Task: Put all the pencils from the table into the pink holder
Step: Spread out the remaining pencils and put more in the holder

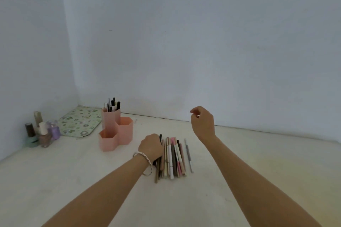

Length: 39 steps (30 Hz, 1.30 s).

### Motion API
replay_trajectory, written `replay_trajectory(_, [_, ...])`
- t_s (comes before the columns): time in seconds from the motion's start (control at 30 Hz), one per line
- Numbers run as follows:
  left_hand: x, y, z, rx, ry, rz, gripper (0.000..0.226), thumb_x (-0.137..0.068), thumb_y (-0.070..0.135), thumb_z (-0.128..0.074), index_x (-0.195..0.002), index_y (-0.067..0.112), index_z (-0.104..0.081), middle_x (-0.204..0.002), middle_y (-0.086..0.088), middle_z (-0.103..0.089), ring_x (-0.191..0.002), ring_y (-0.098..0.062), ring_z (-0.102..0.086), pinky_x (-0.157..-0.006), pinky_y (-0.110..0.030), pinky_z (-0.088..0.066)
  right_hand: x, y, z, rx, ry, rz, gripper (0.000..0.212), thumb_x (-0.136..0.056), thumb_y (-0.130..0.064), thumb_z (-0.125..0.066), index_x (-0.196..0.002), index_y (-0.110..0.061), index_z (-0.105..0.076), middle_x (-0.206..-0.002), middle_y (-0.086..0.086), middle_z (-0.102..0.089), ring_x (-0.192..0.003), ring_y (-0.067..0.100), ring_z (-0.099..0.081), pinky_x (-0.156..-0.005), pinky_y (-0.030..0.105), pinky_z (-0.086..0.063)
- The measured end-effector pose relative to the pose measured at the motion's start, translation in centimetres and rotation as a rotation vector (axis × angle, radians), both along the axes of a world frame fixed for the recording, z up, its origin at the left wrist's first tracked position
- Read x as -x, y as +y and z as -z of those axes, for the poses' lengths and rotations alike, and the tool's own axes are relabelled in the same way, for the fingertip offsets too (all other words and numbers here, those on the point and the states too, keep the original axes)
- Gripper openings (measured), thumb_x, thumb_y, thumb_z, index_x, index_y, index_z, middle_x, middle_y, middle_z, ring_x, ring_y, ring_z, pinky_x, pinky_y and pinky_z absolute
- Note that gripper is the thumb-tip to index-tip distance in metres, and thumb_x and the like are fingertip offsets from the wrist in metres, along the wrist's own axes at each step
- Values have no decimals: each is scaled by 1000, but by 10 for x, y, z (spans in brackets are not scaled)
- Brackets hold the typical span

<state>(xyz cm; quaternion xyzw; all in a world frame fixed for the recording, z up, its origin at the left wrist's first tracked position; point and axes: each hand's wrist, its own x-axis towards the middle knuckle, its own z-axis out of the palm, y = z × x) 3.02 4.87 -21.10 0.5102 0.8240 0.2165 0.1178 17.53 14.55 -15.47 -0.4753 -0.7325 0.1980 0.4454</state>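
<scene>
Several pencils (173,156) lie side by side in a row on the white table, pointing away from me. My left hand (151,146) rests on the left end of the row with its fingers curled around a dark pencil (160,139) whose tip sticks out above the knuckles. My right hand (202,121) hovers above and to the right of the row, fingers loosely curled, holding nothing. The pink holder (116,132) stands left of the pencils, made of three hexagonal cups. Its tall back cup has several pens (112,105) in it; the two lower cups look empty.
Several nail polish bottles (41,132) stand at the far left by the wall. A flowered green mat (80,121) lies flat behind the holder. A thin grey metal tool (188,155) lies just right of the pencil row. White walls close the back and left.
</scene>
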Motion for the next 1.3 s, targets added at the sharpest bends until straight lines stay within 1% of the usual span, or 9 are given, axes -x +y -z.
replay_trajectory(0.13, [10, 2, -17, -41, -54, -30, 14, -86, 15, -57, -95, 7, -50, -99, -12, -65, -84, -26, -65, -62, -29, -49, -15, 6, 20, 229, -243, -15, 23, -88, -6, -48, -101, -8, -67, -103, 8, -68, -76, 15, -58, -66, 19, -45])
replay_trajectory(0.27, [27, 1, -50, -349, -256, -67, 59, -85, 14, -60, -139, 14, -35, -91, -8, -65, -75, -21, -66, -57, -27, -49, -10, 0, 43, 390, -496, -67, 31, -89, -6, -51, -118, 3, -60, -120, 17, -63, -106, 28, -63, -89, 34, -51])
replay_trajectory(0.43, [31, -7, -78, -594, -356, -52, 59, -86, 13, -64, -140, 19, -42, -82, 8, -60, -71, 0, -55, -56, -13, -40, -1, -12, 60, 367, -574, -62, 34, -89, -6, -52, -123, -4, -50, -116, 12, -58, -102, 26, -59, -76, 28, -46])
replay_trajectory(0.53, [43, -18, -93, -763, -343, -39, 68, -86, 10, -65, -144, 29, -36, -83, 8, -62, -68, -8, -62, -43, -10, -43, 1, -11, 50, 283, -476, -15, 37, -87, -4, -53, -124, -3, -43, -103, 14, -59, -85, 25, -59, -69, 32, -48])
replay_trajectory(0.7, [105, -44, -130, -895, -195, -126, 108, -79, 2, -68, -149, 46, 1, -94, -3, -59, -67, -19, -68, -61, -31, -57, 25, -11, 0, 91, -112, -76, 59, -86, -7, -54, -142, -14, -37, -92, 15, -61, -80, 27, -61, -72, 38, -54])
replay_trajectory(0.83, [149, -56, -129, -875, -157, -244, 101, -81, -1, -67, -152, 35, -5, -102, -6, -59, -68, -14, -67, -62, -27, -55, 65, -29, -37, -14, 126, -195, 54, -82, -7, -58, -132, -21, -42, -74, 2, -52, -60, 13, -52, -54, 26, -49])
replay_trajectory(1.07, [169, -50, -84, -746, -40, -126, 83, -83, 1, -65, -146, 39, -24, -97, -1, -61, -79, -15, -65, -70, -29, -55, 144, -64, -64, -142, 472, -382, 54, -87, -6, -56, -126, -36, -32, -85, -5, -57, -65, 9, -60, -60, 20, -55])
replay_trajectory(1.17, [175, -51, -73, -727, 180, -152, 45, -85, 17, -64, -130, 24, -56, -111, -2, -62, -108, -21, -55, -94, -31, -43, 169, -71, -63, -201, 504, -435, 56, -92, -8, -54, -132, -38, -28, -83, -8, -57, -71, 6, -61, -63, 13, -53])
replay_trajectory(1.3, [181, -63, -80, -868, 137, -212, 32, -90, 16, -54, -121, 20, -61, -119, 0, -59, -113, -17, -50, -99, -32, -40, 195, -73, -53, -267, 409, -456, 52, -96, -9, -51, -133, -39, -27, -84, -9, -56, -74, 6, -60, -67, 11, -50])
